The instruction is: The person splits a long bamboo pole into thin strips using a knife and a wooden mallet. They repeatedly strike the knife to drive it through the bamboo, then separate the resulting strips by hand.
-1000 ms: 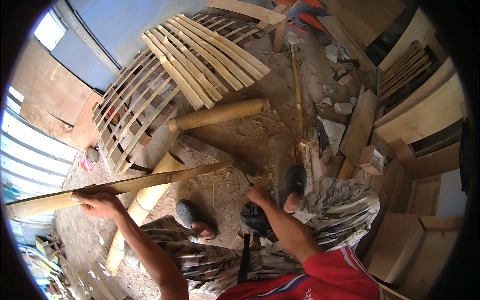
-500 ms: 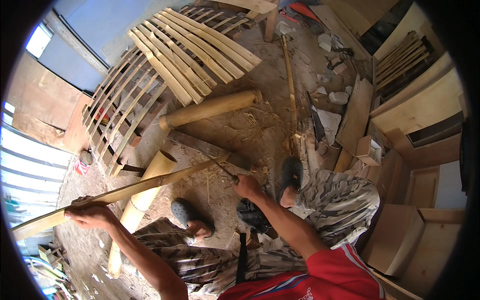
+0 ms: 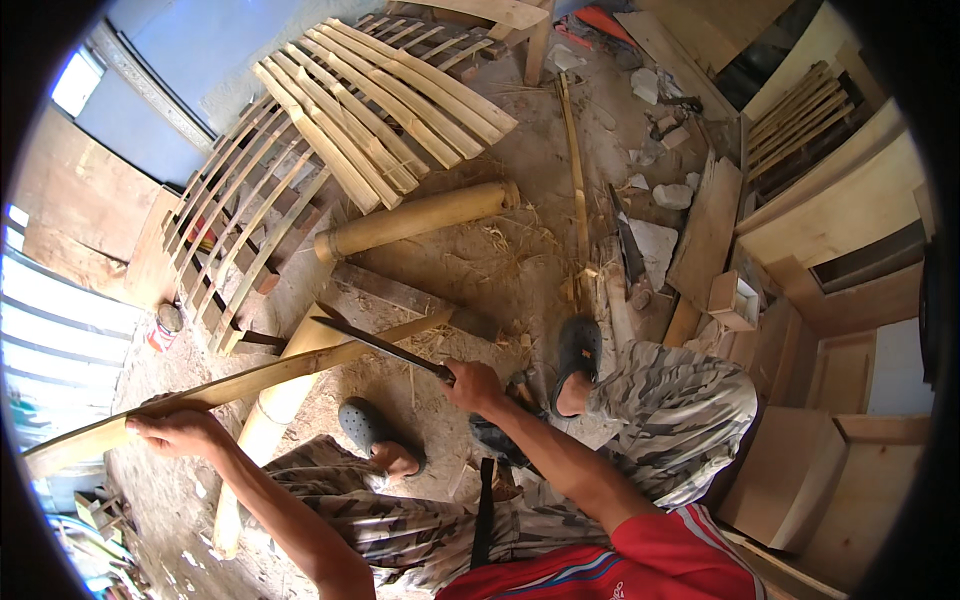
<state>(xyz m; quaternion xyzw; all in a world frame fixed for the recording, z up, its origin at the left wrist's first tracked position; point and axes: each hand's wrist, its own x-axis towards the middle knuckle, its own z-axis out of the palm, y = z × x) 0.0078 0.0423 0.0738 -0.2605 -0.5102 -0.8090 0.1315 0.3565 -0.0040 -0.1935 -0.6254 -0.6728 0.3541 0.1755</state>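
Note:
My left hand (image 3: 178, 432) is closed around the near end of a long split bamboo strip (image 3: 240, 386). The strip slants up to the right, crossing over a thick bamboo pole (image 3: 268, 415), and its far end lies by a dark wooden block (image 3: 400, 298) on the floor. In my right hand (image 3: 472, 387) is the handle of a long-bladed knife (image 3: 375, 341). Its blade points up and left over the strip, the tip near the pole's open end. From this view I cannot tell whether the blade touches the strip.
A bamboo log (image 3: 415, 222) lies beyond the block. Behind it, split bamboo slats (image 3: 385, 100) rest on a slatted rack (image 3: 250, 215). On the right are a second blade (image 3: 628, 240), a thin bamboo strip (image 3: 573, 160), a small wooden box (image 3: 735, 300) and plywood cabinets (image 3: 840, 420). Shavings litter the floor.
My right hand has moved slightly left, and the knife blade has swung out to show its length over the strip. My left hand keeps its hold on the bamboo strip.

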